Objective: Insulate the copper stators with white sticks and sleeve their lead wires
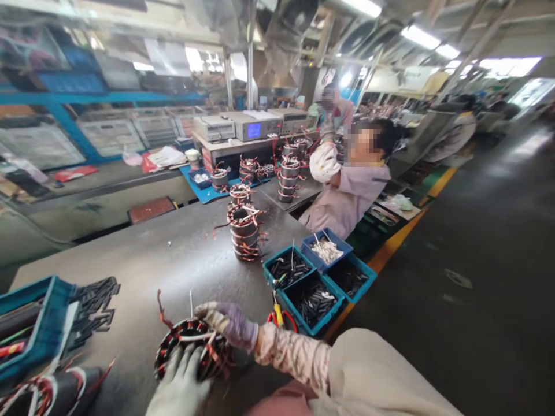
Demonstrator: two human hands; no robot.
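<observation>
A ring-shaped motor stator (184,341) with copper windings and red and white leads lies on the dark worktable (143,260) right in front of me. My gloved left hand (180,387) rests on its near edge with fingers spread over the windings. My gloved right hand (229,323) lies curled on its far right rim, fingers bent onto the coil. A thin white pin stands up just behind the stator.
Stacked wound stators (243,231) stand mid-table. Blue bins (318,277) of small parts sit at the right edge, with red-handled pliers (280,316) beside them. A teal crate (34,323) and black strips lie at left. A seated person (351,185) works further along.
</observation>
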